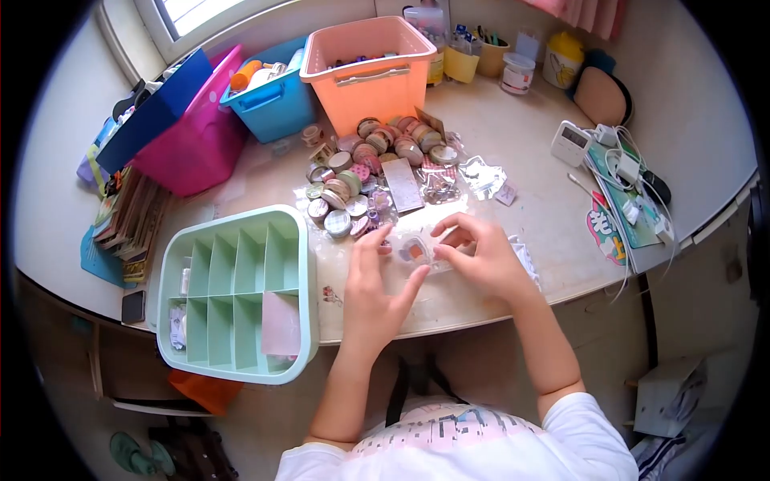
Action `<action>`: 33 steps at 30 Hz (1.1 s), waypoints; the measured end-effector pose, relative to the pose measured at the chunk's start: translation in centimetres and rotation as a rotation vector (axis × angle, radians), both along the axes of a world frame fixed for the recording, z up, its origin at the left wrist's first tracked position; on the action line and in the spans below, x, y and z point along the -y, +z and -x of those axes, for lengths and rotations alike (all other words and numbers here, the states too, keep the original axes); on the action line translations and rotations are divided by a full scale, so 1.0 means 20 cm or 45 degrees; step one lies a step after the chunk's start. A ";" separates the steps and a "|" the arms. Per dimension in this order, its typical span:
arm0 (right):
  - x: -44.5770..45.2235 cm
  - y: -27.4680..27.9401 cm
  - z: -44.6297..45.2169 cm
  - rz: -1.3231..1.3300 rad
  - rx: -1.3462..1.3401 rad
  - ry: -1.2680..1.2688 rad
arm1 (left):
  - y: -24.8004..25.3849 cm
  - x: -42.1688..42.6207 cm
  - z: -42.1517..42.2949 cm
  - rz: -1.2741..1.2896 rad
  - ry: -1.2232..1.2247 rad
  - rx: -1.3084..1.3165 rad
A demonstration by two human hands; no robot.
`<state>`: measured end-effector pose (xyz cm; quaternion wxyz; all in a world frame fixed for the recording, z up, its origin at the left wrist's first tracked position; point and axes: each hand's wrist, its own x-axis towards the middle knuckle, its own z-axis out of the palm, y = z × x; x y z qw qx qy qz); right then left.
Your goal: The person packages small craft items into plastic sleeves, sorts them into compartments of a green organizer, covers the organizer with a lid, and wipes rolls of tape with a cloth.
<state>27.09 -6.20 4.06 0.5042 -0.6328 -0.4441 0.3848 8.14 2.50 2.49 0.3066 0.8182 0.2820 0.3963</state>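
Between my hands, on the desk near its front edge, is a small clear plastic piece (415, 251) with an orange patch inside; I cannot tell whether it is a box or a bag. My left hand (373, 284) is at its left, thumb and fingers spread apart. On the other side, my right hand (480, 256) has curled fingers, with a gap between thumb and index fingertip close to the clear piece's edge. Just beyond lie many washi tape rolls (338, 223) and a pale flat card (403, 184). A mint-green divided box (309, 297) stands left of my left hand.
Pink (192, 152), blue (273, 104) and orange (369, 92) bins line the back left. Clear packets (484, 178) lie right of the tapes. A white timer (571, 144) and cables (630, 168) are at far right. The green box overhangs the desk's front edge.
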 end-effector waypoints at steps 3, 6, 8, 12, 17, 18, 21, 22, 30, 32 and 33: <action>0.10 -0.07 0.07 -0.217 0.919 -0.361 | -0.04 -0.02 0.00 0.038 -0.083 -0.090; 0.24 -0.10 0.02 -0.264 1.256 -0.691 | -0.05 -0.03 0.00 0.008 -0.134 -0.153; 0.30 -0.16 -0.03 -0.230 1.290 -0.667 | -0.07 -0.03 0.00 -0.128 -0.103 -0.197; 0.26 -0.10 -0.04 -0.211 0.963 -0.562 | -0.07 -0.02 -0.01 -0.078 -0.086 -0.169; -0.05 -0.06 0.11 -0.430 0.957 -0.437 | -0.03 -0.01 0.00 0.189 -0.062 -0.089; -0.08 -0.09 0.16 -0.434 1.033 -0.319 | -0.04 -0.02 0.01 0.184 -0.060 -0.088; -0.08 -0.17 0.29 -0.514 1.196 -0.248 | -0.06 -0.02 0.01 0.068 -0.042 -0.059; -0.05 -0.17 0.29 -0.529 1.114 -0.232 | -0.06 -0.01 0.01 0.066 -0.045 -0.054; -0.09 -0.17 0.28 -0.319 1.371 -0.537 | -0.05 -0.01 0.01 0.081 -0.124 -0.059; -0.10 -0.24 0.31 -0.454 1.330 -0.288 | -0.07 -0.02 0.02 0.061 -0.094 -0.056; -0.09 -0.22 0.32 -0.501 1.265 -0.316 | -0.08 -0.03 0.02 0.060 -0.088 -0.054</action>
